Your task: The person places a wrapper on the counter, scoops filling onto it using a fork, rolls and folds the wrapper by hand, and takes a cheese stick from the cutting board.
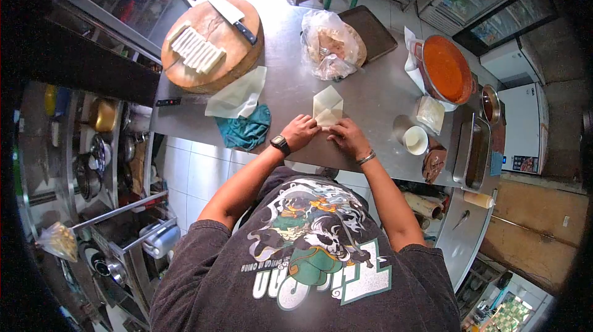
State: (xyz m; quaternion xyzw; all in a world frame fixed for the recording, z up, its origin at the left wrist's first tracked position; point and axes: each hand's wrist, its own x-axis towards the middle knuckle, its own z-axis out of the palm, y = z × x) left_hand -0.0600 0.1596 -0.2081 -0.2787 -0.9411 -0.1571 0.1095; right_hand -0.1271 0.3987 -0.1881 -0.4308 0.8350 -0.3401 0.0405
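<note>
A pale spring roll wrapper (pixel 328 105), folded like an envelope with a pointed far end, lies on the steel table in front of me. My left hand (pixel 301 132) pinches its near left corner, and a watch sits on that wrist. At the near right corner, the curled fingers of my right hand (pixel 350 138) grip the same wrapper. Whatever filling it has is hidden under the folds. Beyond it stands a clear plastic bag (pixel 333 45) with a pinkish mix and a fork inside.
White strips (pixel 196 49) and a knife (pixel 233 20) lie on a round chopping board (pixel 244 63). A teal cloth (pixel 244 127) and pale sheet (pixel 238 94) are left. Rightward stand a pot of orange-red sauce (pixel 446 69), a wrapped pale stack (pixel 430 114), a white cup (pixel 415 140) and a metal tray (pixel 472 153).
</note>
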